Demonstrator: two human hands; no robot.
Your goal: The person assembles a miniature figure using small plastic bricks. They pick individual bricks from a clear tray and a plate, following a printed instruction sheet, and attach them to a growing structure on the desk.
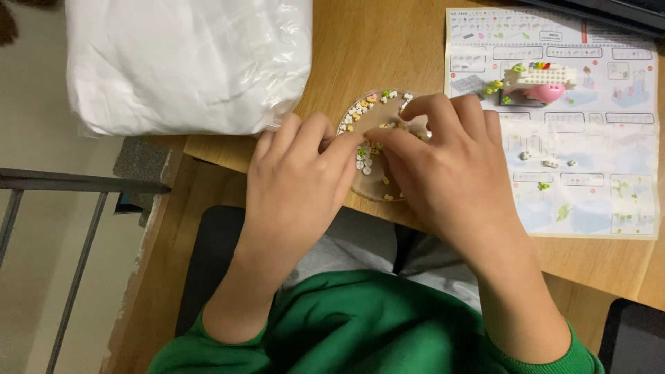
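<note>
Left hand [294, 176]: fingers curled, tips on the dish [374, 183] rim, grip unclear.
Right hand [443, 163]: fingertips pinched together over the bricks [360, 114].
Bricks: in dish, directly under both hands, nearer right fingertips.

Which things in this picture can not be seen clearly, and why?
Head view only:
- Near half of the round clear dish: covered by the left hand and right hand.
- What the fingertips pinch, if anything: too small to tell.
- Small loose pieces in the dish: too tiny to tell their shapes.
- Dark object at the top right: cut off by the edge.
</note>
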